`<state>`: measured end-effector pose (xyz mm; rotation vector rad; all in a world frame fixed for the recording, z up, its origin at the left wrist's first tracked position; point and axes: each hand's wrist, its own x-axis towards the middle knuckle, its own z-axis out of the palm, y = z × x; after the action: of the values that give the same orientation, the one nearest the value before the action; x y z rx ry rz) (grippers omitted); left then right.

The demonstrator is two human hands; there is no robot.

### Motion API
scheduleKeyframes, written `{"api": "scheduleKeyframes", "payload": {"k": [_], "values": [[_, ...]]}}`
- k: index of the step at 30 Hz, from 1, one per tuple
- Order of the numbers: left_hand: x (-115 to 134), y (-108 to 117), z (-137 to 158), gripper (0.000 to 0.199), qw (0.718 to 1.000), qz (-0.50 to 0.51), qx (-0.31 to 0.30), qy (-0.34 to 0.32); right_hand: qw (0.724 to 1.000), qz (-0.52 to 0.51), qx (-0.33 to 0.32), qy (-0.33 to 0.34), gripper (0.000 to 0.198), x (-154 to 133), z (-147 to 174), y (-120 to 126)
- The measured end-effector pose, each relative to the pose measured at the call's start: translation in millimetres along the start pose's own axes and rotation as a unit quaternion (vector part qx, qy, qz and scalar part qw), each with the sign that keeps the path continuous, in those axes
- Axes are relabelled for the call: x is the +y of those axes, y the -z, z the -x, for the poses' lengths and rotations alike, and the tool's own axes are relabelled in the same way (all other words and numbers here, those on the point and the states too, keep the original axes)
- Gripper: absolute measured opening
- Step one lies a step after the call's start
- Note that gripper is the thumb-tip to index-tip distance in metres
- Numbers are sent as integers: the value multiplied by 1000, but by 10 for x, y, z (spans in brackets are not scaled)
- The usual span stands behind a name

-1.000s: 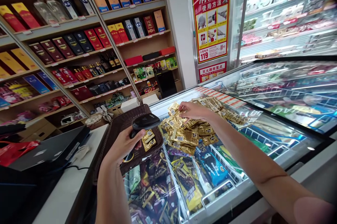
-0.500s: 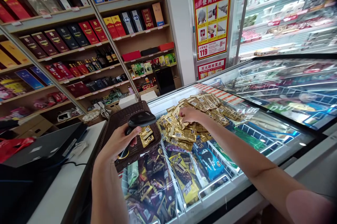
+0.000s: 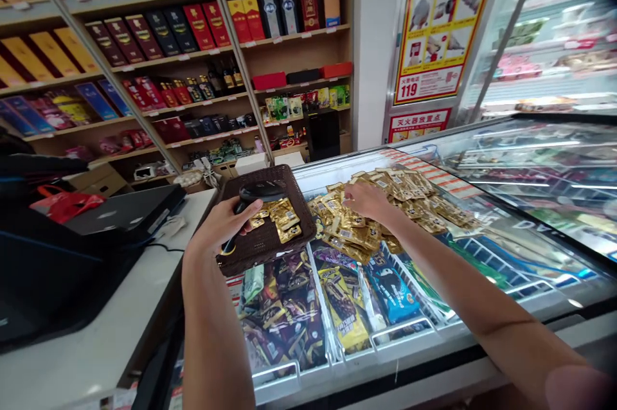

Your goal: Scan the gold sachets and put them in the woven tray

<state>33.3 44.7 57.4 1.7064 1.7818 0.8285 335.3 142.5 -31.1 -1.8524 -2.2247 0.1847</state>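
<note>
My left hand (image 3: 225,225) is wrapped around the handle of a black handheld barcode scanner (image 3: 263,190), its head pointing right. Beneath the scanner lies a dark brown woven basket (image 3: 301,195) with several gold foil packets (image 3: 288,220) in it. To the right of the basket, a large heap of the same gold packets (image 3: 357,233) spreads over the freezer's glass top. My right hand (image 3: 369,201) reaches into this heap, fingers curled and pinched on a gold packet; the fingertips are partly hidden.
Under the glass of the chest freezer (image 3: 405,371), wire baskets hold wrapped ice creams (image 3: 344,313). On the left is a white counter (image 3: 62,368) with black equipment (image 3: 144,207) and a red plastic bag (image 3: 72,204). Shelves of boxed bottles (image 3: 154,37) line the back wall.
The view has turned left and the scene sits further right. Relative to the basket, the scanner has moved left, showing more packets inside. My right hand stays at the heap.
</note>
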Motion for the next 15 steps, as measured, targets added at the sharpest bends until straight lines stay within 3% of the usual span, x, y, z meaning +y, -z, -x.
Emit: {"api": "scheduleKeyframes", "payload": {"k": [5,10,15], "values": [[-312,250,42,58,997,26,63,44,998,-3,6,63,23,-554,-77,-70],[-572,426,113,62,991,51,104,66,987,8,-37,154,28,-1463,-354,-232],[-636,505,209,61,986,76,136,60,985,11,-133,111,52,-2235,-770,-604]]}}
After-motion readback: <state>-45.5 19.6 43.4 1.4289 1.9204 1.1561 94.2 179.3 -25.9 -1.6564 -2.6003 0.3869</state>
